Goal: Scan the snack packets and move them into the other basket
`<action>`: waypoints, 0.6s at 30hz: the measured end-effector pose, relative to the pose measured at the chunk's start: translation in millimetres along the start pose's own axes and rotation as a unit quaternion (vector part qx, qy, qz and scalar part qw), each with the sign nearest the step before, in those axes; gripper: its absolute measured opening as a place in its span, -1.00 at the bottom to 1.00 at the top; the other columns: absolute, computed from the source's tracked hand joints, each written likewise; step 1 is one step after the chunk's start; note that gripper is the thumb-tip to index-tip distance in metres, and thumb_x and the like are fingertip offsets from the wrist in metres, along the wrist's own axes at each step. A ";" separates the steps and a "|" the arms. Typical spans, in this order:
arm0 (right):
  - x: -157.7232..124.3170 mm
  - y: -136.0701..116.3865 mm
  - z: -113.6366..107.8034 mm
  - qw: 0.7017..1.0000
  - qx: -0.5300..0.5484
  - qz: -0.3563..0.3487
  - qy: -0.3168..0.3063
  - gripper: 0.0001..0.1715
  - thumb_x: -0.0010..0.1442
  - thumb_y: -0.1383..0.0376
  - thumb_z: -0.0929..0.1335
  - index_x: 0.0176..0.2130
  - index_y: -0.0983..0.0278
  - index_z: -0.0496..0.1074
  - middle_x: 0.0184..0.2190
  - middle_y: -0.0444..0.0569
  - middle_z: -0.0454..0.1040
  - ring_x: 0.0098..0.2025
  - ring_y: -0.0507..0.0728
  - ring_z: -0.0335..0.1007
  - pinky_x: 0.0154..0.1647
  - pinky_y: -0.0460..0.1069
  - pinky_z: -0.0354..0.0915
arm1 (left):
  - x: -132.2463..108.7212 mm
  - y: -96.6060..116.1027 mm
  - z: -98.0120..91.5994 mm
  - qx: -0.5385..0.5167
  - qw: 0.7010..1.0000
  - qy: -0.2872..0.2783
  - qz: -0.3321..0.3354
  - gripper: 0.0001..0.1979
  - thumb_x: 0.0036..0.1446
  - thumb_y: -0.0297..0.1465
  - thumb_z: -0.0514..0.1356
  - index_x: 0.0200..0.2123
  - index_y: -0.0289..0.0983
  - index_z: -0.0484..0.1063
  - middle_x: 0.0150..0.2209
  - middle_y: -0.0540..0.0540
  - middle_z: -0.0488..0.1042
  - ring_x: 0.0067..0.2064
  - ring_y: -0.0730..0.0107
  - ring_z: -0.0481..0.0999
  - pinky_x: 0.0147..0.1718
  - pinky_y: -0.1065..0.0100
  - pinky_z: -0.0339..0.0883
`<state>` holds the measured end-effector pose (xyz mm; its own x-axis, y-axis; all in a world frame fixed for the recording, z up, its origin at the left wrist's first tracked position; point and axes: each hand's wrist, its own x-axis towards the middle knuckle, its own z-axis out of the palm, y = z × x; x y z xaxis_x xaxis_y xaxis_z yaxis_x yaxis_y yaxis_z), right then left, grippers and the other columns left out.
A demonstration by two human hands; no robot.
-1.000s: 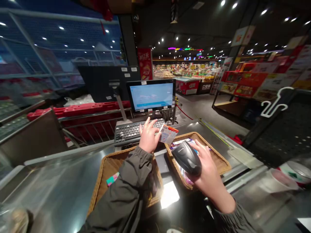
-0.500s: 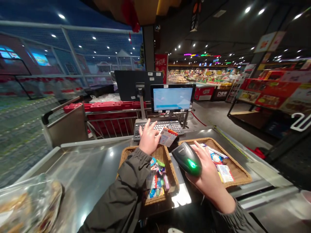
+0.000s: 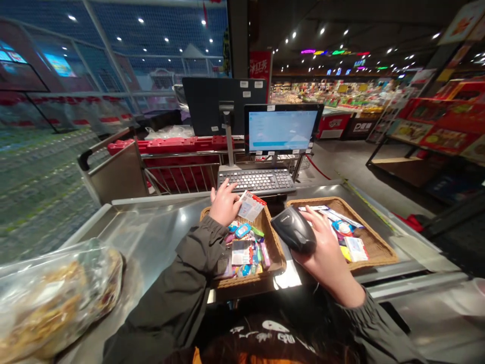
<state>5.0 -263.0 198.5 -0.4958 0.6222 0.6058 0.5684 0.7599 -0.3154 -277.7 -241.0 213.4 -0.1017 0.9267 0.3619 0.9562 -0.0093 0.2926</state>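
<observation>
My right hand [image 3: 326, 253] is wrapped round a black barcode scanner [image 3: 293, 230], with no green light showing on its top. Between the thumb and fingers of my left hand [image 3: 224, 203] is a small flat packet [image 3: 251, 205], white with a red edge. That hand hovers over the far end of the left wicker basket [image 3: 281, 260], which contains several small colourful packaged items [image 3: 246, 253]. Beside the scanner lies the right wicker basket [image 3: 373, 255], holding flat packs and a white card-like packet [image 3: 356, 248].
A keyboard [image 3: 261, 180] and a lit monitor [image 3: 282, 129] stand beyond the baskets. Clear bags of food [image 3: 56, 298] rest on the metal counter [image 3: 151, 227] at the left. A shopping cart [image 3: 182, 174] with red items is behind the counter.
My left hand has drawn back from over the keyboard to the left basket, bringing the packet along. The green light on the scanner has gone out. The view has tilted downward.
</observation>
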 end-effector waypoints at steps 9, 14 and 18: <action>-3.5 0.2 16.9 0.999 0.030 0.013 -0.022 -0.54 0.04 0.28 0.39 -0.02 0.29 0.43 0.10 0.23 0.37 0.31 0.46 0.11 0.25 0.42 0.10 | -23.4 -47.2 26.8 0.058 0.994 -0.093 -0.029 -0.78 0.15 -0.43 0.12 -0.45 -0.20 0.56 0.22 -0.11 0.39 0.38 -0.01 0.07 0.26 -0.36 -0.17; -3.9 -2.4 25.2 0.998 0.040 0.023 -0.045 -0.54 0.00 0.35 0.36 -0.04 0.28 0.44 0.09 0.20 0.38 0.32 0.46 0.09 0.27 0.45 0.04 | -40.1 -78.8 53.3 0.065 0.985 -0.154 -0.030 -0.81 0.12 -0.43 0.15 -0.45 -0.19 0.56 0.15 -0.13 0.46 0.36 -0.03 0.11 0.26 -0.35 -0.23; -2.9 -2.5 29.9 0.997 0.052 0.017 -0.059 -0.47 -0.03 0.39 0.36 0.00 0.26 0.42 0.11 0.17 0.38 0.33 0.45 0.08 0.28 0.45 0.04 | -51.9 -98.8 76.2 0.037 0.985 -0.165 -0.037 -0.91 0.03 -0.47 0.24 -0.47 -0.23 0.54 0.03 -0.17 0.54 0.31 -0.09 0.20 0.28 -0.31 -0.22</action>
<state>-14.6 -261.2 175.7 -0.5550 0.6608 0.5053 0.5181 0.7498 -0.4115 -345.9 -259.5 98.2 -0.0896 0.9955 0.0312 0.9682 0.0797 0.2372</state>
